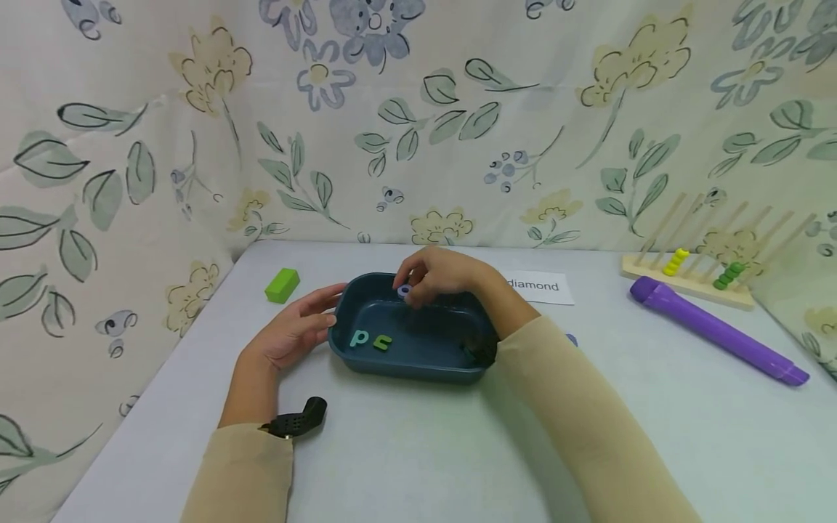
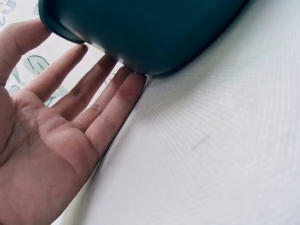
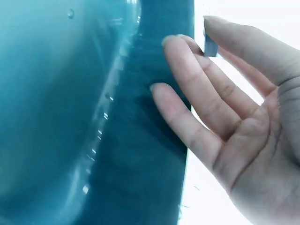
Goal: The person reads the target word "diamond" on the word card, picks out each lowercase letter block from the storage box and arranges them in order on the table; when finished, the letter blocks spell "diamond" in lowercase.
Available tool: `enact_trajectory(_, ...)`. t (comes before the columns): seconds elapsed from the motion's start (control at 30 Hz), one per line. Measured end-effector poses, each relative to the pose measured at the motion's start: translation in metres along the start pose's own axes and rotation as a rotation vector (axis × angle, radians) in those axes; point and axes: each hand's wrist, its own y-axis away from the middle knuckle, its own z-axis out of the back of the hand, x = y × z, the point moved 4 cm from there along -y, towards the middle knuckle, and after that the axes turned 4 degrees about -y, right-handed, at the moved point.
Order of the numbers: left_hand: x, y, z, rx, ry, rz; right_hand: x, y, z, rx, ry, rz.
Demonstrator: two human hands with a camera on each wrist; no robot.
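A dark teal basin (image 1: 418,372) stands on the table, apparently with water in it. My left hand (image 1: 297,328) holds its left end, thumb at the rim and fingers against the outer wall; the left wrist view shows these fingers (image 2: 117,105) fairly straight. Over the far rim, my right hand (image 1: 439,274) pinches a small pale lavender ring-shaped piece, like a letter o (image 1: 405,290), between thumb and fingertips. Only the edge of the piece (image 3: 210,47) shows in the right wrist view. Inside the basin are a turquoise letter p (image 1: 359,338) and a green letter n (image 1: 382,342).
A dark object (image 1: 480,350) sits at the basin's right end, partly behind the sleeve. A green block (image 1: 282,285) lies back left. A card reading "diamond" (image 1: 539,288), a purple toy microphone (image 1: 719,330) and a wooden peg rack with beads (image 1: 686,281) are right.
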Motion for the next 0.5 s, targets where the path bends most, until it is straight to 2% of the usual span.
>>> enact_trajectory(0.2,-0.001,0.001,0.0,0.008,0.0,-0.011,0.011,0.015,0.014,-0.152,0.048,0.019)
enact_trajectory(0.5,-0.001,0.002,-0.001,0.016,-0.012,-0.013,0.016,0.046,0.025,-0.39,0.101,0.145)
